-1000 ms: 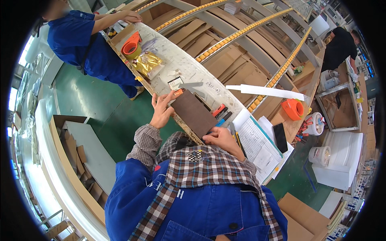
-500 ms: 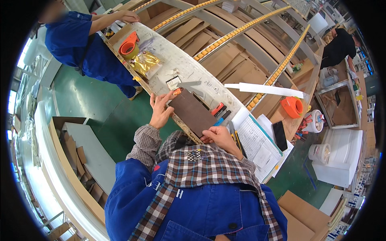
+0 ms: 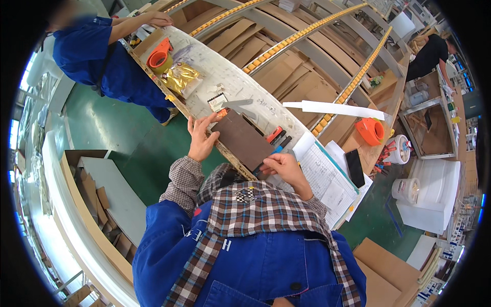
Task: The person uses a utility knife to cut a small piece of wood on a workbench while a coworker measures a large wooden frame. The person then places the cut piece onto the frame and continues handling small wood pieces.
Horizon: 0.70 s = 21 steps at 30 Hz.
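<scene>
Along the near edge of the bench (image 3: 207,59), a brown board (image 3: 240,139) is lying flat between the two hands. The left hand (image 3: 201,138) is spreading, thumb apart from bent fingers, and its fingertips are reaching the board's left end near an orange-red item (image 3: 222,113). The right hand (image 3: 283,168) is curling nearly closed at the near right corner; its fingertips are partly hidden, so I cannot tell whether they are pinching the board or only touching it. Grey strips (image 3: 238,103) and a blue marker (image 3: 283,144) are lying just beyond the board, while papers (image 3: 327,176) and a phone (image 3: 354,168) are resting farther right.
</scene>
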Motion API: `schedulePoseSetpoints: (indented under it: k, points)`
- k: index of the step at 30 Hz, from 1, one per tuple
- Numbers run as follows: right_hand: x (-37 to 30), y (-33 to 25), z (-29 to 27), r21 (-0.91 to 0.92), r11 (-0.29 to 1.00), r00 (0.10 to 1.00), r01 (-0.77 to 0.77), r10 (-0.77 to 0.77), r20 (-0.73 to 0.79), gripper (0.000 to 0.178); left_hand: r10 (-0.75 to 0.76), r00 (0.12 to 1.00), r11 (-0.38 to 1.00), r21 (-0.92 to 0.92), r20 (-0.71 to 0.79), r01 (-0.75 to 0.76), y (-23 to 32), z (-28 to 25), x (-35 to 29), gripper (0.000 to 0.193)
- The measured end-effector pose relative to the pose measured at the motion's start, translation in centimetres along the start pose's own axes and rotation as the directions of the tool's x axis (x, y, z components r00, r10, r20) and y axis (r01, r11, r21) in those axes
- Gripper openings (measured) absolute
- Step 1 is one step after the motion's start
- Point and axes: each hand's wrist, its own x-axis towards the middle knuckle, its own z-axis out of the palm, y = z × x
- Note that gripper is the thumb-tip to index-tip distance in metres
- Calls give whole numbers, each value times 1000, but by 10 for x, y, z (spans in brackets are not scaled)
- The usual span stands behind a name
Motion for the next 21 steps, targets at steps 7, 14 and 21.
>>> schedulePoseSetpoints:
  k: [7, 14, 21]
  points:
    - [0, 2, -2, 77, 997, 997, 30, -25, -67, 23, -8, 1000, 999, 47, 23, 7, -5, 1, -1, 56]
    - [1, -1, 1, 41, 998, 996, 52, -49, -73, 23, 17, 996, 996, 88, 83, -24, 5, -3, 1, 57]
    - [2, 1, -1, 44, 997, 996, 58, -55, -73, 24, 33, 997, 999, 37, 62, -36, -5, 1, 1, 60]
